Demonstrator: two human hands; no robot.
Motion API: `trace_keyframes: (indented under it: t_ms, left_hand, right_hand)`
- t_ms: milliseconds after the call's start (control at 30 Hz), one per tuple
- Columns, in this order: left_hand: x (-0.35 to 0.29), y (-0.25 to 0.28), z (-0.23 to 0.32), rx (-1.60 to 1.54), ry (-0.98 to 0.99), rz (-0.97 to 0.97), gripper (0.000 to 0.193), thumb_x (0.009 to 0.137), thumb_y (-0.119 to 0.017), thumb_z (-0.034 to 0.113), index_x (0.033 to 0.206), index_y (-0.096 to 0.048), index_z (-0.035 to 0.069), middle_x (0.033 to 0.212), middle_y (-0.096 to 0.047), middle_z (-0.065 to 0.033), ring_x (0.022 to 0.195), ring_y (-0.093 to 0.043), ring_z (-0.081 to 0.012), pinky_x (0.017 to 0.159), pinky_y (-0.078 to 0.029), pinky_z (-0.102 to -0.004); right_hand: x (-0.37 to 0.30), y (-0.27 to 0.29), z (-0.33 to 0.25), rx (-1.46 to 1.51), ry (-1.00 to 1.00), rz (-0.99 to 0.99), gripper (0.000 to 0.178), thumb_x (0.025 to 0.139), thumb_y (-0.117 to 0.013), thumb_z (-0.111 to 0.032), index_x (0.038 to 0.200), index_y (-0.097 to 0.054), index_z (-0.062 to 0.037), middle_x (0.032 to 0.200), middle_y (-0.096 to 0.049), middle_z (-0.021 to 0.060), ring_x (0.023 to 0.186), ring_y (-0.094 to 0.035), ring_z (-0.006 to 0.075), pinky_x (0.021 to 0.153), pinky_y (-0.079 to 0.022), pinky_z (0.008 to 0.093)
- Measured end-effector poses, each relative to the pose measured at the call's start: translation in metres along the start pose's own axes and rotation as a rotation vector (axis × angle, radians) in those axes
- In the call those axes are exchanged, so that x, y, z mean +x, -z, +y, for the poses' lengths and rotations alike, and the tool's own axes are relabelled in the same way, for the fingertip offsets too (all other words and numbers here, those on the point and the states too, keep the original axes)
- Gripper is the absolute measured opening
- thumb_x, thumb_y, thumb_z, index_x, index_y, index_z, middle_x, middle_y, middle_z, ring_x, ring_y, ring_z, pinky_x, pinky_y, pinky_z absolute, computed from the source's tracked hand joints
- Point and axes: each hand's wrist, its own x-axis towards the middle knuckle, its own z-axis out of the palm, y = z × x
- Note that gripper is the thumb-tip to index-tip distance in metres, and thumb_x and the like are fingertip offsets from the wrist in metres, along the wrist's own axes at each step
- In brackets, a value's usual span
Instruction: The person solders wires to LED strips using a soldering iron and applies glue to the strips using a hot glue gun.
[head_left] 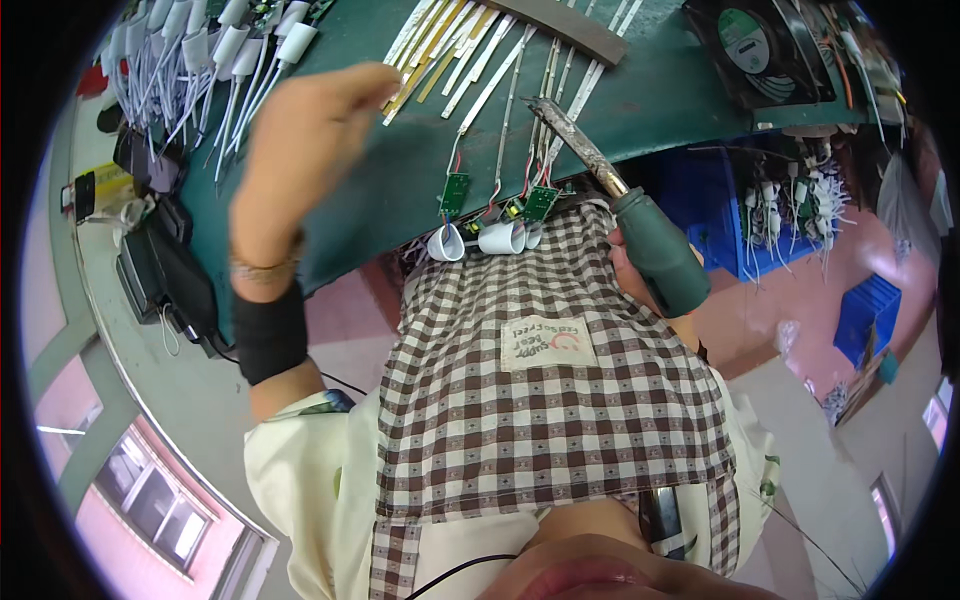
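My right hand (628, 268) is wrapped round the dark green handle of a soldering iron (655, 240), whose metal barrel points up and left toward the bench. My left hand (310, 140) is raised over the bench, blurred by motion, with its fingers curled. Whatever its fingertips may hold is hidden. Close to those fingertips lie several thin LED strips (465, 50), under a dark flat bar (560, 28). Some strips hang toward me, wired to small green circuit boards (455, 195) with white plastic caps (502, 238) by the bench edge.
The bench has a green top (400, 180). White caps with cables (195, 50) are heaped at the far left. A black fan (755, 50) stands at the far right. Below it a blue bin (725, 215) holds more wired parts. Another blue crate (868, 318) sits on the floor.
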Motion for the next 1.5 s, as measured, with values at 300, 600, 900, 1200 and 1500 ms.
trace_keyframes:
  t_ms: [300, 600, 900, 1200, 1500]
  left_hand:
    - [0.000, -0.072, 0.020, -0.225, 0.062, 0.198, 0.015, 0.093, -0.061, 0.013, 0.102, -0.069, 0.004, 0.087, -0.070, -0.0121, 0.075, -0.067, -0.0204, 0.069, -0.050, -0.0297]
    - [-0.010, -0.054, 0.011, -0.323, 0.170, 0.188, 0.014, 0.085, -0.068, 0.010, 0.096, -0.068, 0.001, 0.084, -0.067, -0.0110, 0.070, -0.063, -0.0212, 0.067, -0.050, -0.0303]
    - [-0.015, -0.054, 0.019, -0.202, 0.204, 0.094, 0.010, 0.087, -0.066, 0.009, 0.091, -0.066, -0.001, 0.087, -0.060, -0.0046, 0.073, -0.055, -0.0125, 0.068, -0.045, -0.0254]
    - [-0.018, -0.056, 0.012, -0.339, 0.197, 0.083, 0.012, 0.088, -0.065, 0.010, 0.092, -0.067, -0.001, 0.089, -0.060, -0.0046, 0.079, -0.056, -0.0130, 0.075, -0.044, -0.0256]
    - [-0.020, -0.057, 0.010, -0.346, 0.120, 0.082, 0.010, 0.084, -0.066, 0.011, 0.087, -0.065, 0.002, 0.085, -0.062, -0.0083, 0.082, -0.058, -0.0233, 0.078, -0.045, -0.0323]
  right_hand:
    - [0.005, -0.007, -0.002, -0.043, 0.074, 0.136, 0.030, 0.081, -0.068, -0.005, 0.110, -0.064, -0.0037, 0.087, -0.070, 0.0044, 0.074, -0.069, 0.0135, 0.068, -0.056, 0.0270]
    - [0.005, -0.011, 0.009, -0.030, 0.034, 0.084, 0.032, 0.077, -0.068, -0.003, 0.109, -0.066, -0.0041, 0.083, -0.071, 0.0042, 0.074, -0.069, 0.0150, 0.069, -0.056, 0.0283]
    - [0.004, -0.014, 0.012, 0.030, -0.035, 0.081, 0.032, 0.075, -0.070, -0.002, 0.107, -0.067, -0.0054, 0.083, -0.071, 0.0040, 0.075, -0.069, 0.0146, 0.069, -0.056, 0.0278]
    - [0.009, -0.014, 0.009, 0.057, -0.030, 0.047, 0.028, 0.077, -0.068, 0.000, 0.104, -0.067, -0.0065, 0.082, -0.070, 0.0032, 0.072, -0.069, 0.0138, 0.066, -0.056, 0.0268]
    - [0.014, -0.014, 0.000, 0.051, -0.034, 0.101, 0.027, 0.074, -0.070, 0.001, 0.099, -0.068, -0.0081, 0.082, -0.071, 0.0033, 0.071, -0.069, 0.0142, 0.067, -0.056, 0.0267]
